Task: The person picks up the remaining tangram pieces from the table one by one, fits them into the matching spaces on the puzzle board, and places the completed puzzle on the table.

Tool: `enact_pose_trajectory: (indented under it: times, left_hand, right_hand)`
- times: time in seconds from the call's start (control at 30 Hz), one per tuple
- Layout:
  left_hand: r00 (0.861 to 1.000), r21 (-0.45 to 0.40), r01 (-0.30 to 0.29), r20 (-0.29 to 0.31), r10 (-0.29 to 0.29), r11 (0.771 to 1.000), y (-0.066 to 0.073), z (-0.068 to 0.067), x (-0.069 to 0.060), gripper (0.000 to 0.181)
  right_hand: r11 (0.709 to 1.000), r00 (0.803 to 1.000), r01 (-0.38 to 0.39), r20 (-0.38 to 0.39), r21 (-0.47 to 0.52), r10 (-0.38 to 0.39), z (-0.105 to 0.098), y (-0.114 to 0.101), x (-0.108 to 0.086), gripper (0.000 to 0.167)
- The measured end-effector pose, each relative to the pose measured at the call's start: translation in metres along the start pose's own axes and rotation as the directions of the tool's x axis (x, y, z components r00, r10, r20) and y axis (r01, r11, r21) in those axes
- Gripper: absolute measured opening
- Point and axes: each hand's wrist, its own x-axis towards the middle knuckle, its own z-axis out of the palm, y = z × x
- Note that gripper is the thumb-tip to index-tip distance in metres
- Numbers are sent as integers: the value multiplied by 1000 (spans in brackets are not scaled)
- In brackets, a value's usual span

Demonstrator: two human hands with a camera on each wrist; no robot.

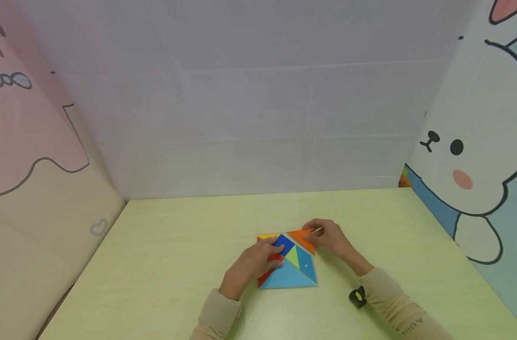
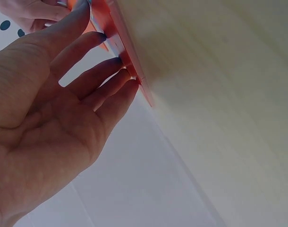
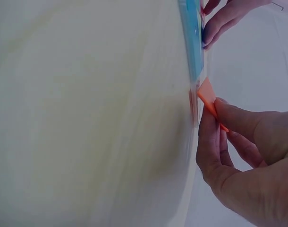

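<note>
A square tangram puzzle point(image 1: 289, 279) of coloured pieces lies flat on the table in the head view. My right hand point(image 1: 331, 238) pinches an orange triangle piece point(image 1: 300, 237) at the puzzle's upper right corner. In the right wrist view this orange triangle point(image 3: 208, 94) is tilted between thumb and fingers, off the table. My left hand point(image 1: 251, 264) rests on the puzzle's left side, its fingertips touching the dark blue square point(image 1: 286, 243) and the red piece point(image 1: 263, 278). From the left wrist view, the left hand's point(image 2: 63, 104) fingers stretch loosely onto the pieces.
The pale wooden table point(image 1: 177, 245) extends around the puzzle. A white sheet wall point(image 1: 258, 118) stands behind it, and cartoon-printed panels point(image 1: 475, 156) flank both sides. A black band with a small device point(image 1: 358, 297) hangs at the right wrist.
</note>
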Motion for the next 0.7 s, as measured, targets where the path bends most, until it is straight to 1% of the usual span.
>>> enact_pose_trajectory:
  times: [0.13, 0.33, 0.5, 0.7]
  left_hand:
    - [1000, 2, 5, 1, -5, 1000, 1, -1, 0, 49]
    - [1000, -3, 1, -1, -1, 1000, 0, 1, 1, 49]
    - [1000, 4, -2, -10, 2, 1000, 1, 1, 0, 48]
    - [1000, -1, -5, -17, 5, 1000, 3, 0, -1, 48]
  right_hand:
    - [1000, 1000, 10, 2, 6, -10, 3, -3, 1, 17]
    - [999, 1000, 27, 5, -29, -27, 8, -5, 4, 15]
    - [999, 999, 33, 10, -37, -32, 10, -5, 5, 15]
    - [999, 1000, 15, 1, -46, -15, 12, -8, 5, 15]
